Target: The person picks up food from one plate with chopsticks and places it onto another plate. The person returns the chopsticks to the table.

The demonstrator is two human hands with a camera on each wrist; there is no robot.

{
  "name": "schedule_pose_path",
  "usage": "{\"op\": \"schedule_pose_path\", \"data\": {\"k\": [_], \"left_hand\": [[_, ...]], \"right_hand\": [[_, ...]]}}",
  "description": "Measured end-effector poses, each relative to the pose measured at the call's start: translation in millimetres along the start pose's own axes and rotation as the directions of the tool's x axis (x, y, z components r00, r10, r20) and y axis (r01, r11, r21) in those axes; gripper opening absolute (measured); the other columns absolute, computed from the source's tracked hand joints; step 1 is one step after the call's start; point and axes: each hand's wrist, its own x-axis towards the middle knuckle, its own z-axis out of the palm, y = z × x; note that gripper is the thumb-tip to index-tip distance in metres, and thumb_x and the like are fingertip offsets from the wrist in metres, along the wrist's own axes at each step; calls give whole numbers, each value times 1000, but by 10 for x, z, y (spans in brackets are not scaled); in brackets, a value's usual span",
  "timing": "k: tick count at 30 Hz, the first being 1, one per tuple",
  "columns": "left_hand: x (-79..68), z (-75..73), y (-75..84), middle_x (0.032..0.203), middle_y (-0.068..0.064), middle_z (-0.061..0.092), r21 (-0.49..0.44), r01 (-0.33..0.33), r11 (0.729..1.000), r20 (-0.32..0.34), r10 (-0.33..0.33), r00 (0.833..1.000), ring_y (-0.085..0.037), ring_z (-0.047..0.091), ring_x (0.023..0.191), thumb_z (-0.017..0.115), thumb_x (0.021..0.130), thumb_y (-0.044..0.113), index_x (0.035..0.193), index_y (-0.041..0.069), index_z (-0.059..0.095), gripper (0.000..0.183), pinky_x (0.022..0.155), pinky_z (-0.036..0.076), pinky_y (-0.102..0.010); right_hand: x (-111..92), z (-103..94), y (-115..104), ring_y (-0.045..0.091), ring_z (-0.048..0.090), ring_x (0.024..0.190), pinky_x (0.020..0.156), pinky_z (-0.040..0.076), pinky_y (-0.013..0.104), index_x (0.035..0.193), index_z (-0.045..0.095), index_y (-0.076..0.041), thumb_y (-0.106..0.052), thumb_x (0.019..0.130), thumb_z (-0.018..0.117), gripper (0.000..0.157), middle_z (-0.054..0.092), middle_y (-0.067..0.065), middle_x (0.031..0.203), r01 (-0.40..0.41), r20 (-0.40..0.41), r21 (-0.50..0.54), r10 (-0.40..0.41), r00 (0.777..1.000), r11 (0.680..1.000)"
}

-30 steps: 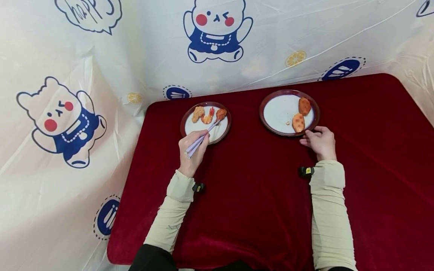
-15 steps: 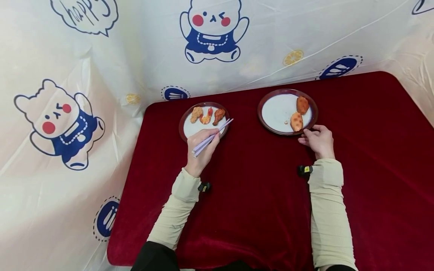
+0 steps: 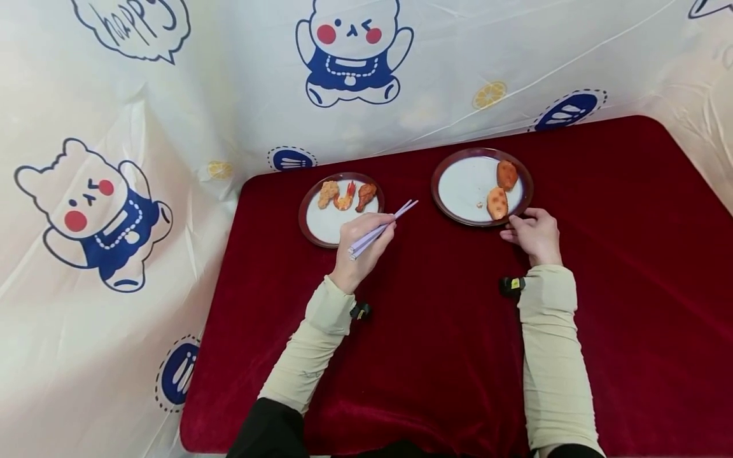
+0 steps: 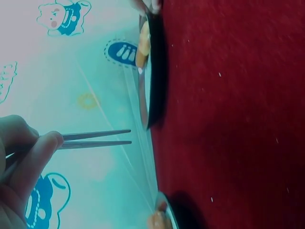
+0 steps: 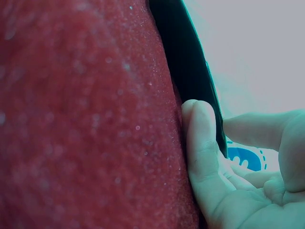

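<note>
In the head view my left hand (image 3: 362, 251) holds a pair of pale purple chopsticks (image 3: 404, 210). Their tips point past the right side of the smaller plate, and nothing sits between the tips in the left wrist view (image 4: 97, 138). That smaller plate (image 3: 322, 226) is brown-rimmed and carries a fried chicken piece (image 3: 328, 193), a shrimp (image 3: 345, 199) and a drumstick (image 3: 366, 196). My right hand (image 3: 538, 236) pinches the near right rim of the larger plate (image 3: 462, 191), thumb above and fingers below. Two browned oval food pieces (image 3: 497, 203) lie on its right side.
Dark red velvet cloth (image 3: 435, 331) covers the table. A white printed curtain (image 3: 441, 57) hangs behind and to the left. Small crumbs (image 3: 480, 205) lie on the larger plate.
The chopsticks' tips were at the drumstick; my left hand has moved them right, away from the smaller plate, leaving the drumstick there. My right hand stays on the larger plate's rim.
</note>
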Motion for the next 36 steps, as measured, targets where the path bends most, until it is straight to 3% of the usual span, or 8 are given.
{"op": "schedule_pose_path", "data": {"k": [6,12,20,27,36], "left_hand": [[62,171,62,89,-12,74,-38,7,999,61,-5,998,-20,70,81,68,84,1,93,0,76,12,71,58,-28],[131,401,133,89,-10,74,-67,-24,998,117,31,993,-16,69,82,67,85,1,94,0,75,12,76,57,-23],[223,669,195,93,-11,74,-139,10,990,175,14,984,-14,68,85,66,88,4,97,1,75,14,78,54,-18],[305,884,246,89,-10,74,-174,51,983,195,-16,981,-14,66,79,65,88,4,93,1,75,12,73,52,-15],[363,1055,250,88,-8,74,-137,104,985,203,-75,976,-13,66,78,66,89,7,92,2,75,11,71,50,-13]], "right_hand": [[-1,-6,-11,4,67,57,62,58,20,146,25,7,-11,98,51,58,62,-7,69,-1,8,-24,1,1000,1000],[-1,-18,0,4,67,57,62,58,20,146,25,8,-11,98,51,58,62,-6,69,0,5,-20,0,1000,1000],[9,-16,-9,4,68,58,64,59,21,145,27,7,-12,98,52,57,62,-4,74,0,0,-37,0,1000,999],[12,-24,-3,4,67,57,63,59,20,145,26,8,-12,97,53,58,61,-5,74,3,4,-24,-3,1000,1000],[21,-35,4,4,67,56,62,59,21,144,29,8,-11,97,52,55,62,-5,71,15,-3,-20,-15,1000,1000]]}}
